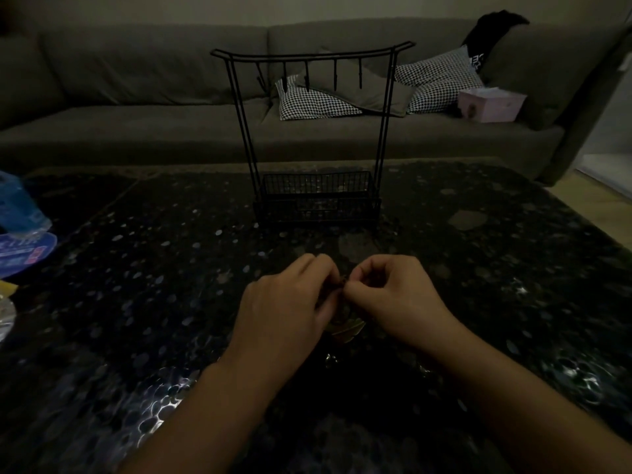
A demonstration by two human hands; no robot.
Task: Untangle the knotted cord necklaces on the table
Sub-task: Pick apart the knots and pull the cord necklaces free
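My left hand (pixel 290 302) and my right hand (pixel 393 295) meet over the middle of the dark speckled table (pixel 136 268), fingertips pinched together on a dark knotted cord necklace (pixel 343 282). A brownish pendant or bundle of cord (pixel 347 326) hangs just below the fingers, between the two palms. The room is dim, so the cords themselves are hard to make out, and most of the knot is hidden by my fingers.
A black wire jewellery stand (pixel 316 131) with hooks and a basket base stands on the table beyond my hands. Blue plastic packaging (pixel 20 234) lies at the left edge. Behind is a grey sofa (pixel 136 97) with checked cushions (pixel 314 100) and a pink box (pixel 489 104).
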